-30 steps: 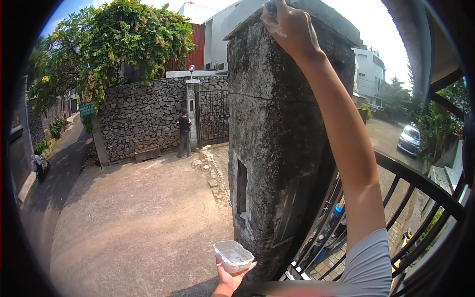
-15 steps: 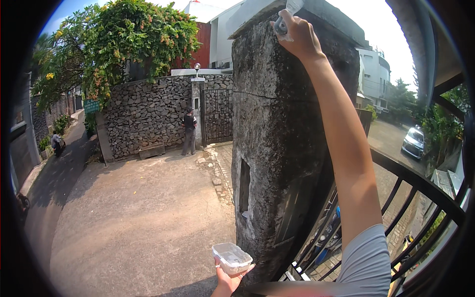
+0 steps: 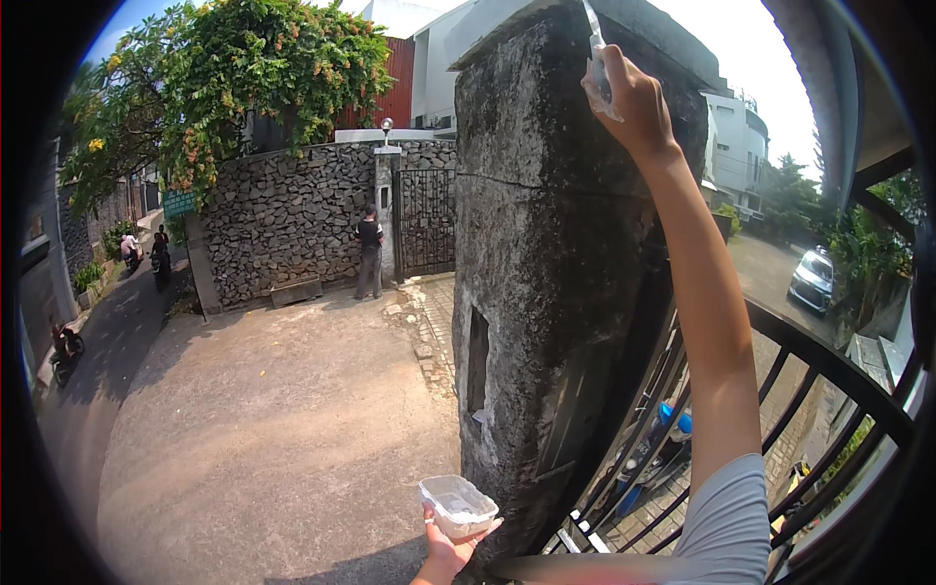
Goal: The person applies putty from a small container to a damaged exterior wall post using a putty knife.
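My right hand [image 3: 632, 102] is raised at the top of the dark, weathered pillar [image 3: 502, 234], closed around a paintbrush [image 3: 595, 39]. White smears cover the brush's handle and my fingers. Its head points up toward the pale overhanging cap [image 3: 673, 39] of the pillar; whether it touches cannot be told. Low down, my left hand [image 3: 448, 556] supports a clear plastic tub [image 3: 458, 505] from beneath and at its side. Whitish residue lies inside the tub, which is held beside the foot of the pillar.
A black metal gate [image 3: 829, 356] runs from the pillar to the right, with a blue object [image 3: 675, 419] behind it. Beyond the concrete yard [image 3: 273, 419], a person [image 3: 370, 249] stands by a stone wall [image 3: 292, 214]. Motorbikes are on the lane [image 3: 107, 341]; a silver car [image 3: 812, 278] stands right.
My right hand has moved right and slightly down with the paintbrush, now seen edge-on. My left hand and tub stay nearly in place. More riders show in the lane.
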